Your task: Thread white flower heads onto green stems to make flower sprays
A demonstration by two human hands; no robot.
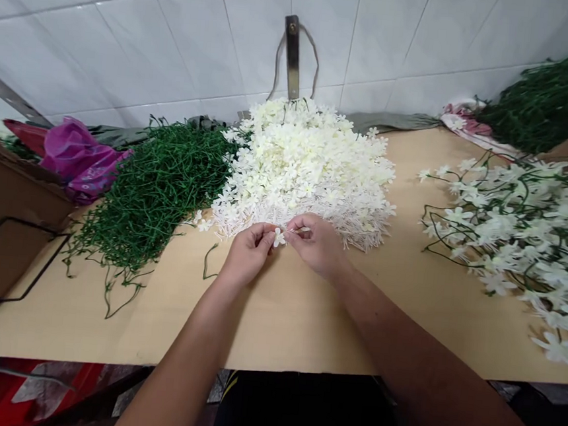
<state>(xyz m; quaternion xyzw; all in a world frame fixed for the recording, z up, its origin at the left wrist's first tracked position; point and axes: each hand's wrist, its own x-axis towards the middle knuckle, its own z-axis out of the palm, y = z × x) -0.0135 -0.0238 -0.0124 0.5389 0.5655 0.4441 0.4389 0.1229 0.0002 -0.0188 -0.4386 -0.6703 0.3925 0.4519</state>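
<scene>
Flower [280, 238] clamped in left hand [249, 251] fingers, right hand [319, 246] fingers pinching some tiny white bit [303, 229] right beside it, big white flower pile [308, 159] just behind on the worktop [298, 327]

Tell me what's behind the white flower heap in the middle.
Behind the heap, a metal strip with a cord rises before the tiled wall; grey-green cloth shows at the right. The blossoms cover the strip's lower end and whatever lies there.
</scene>
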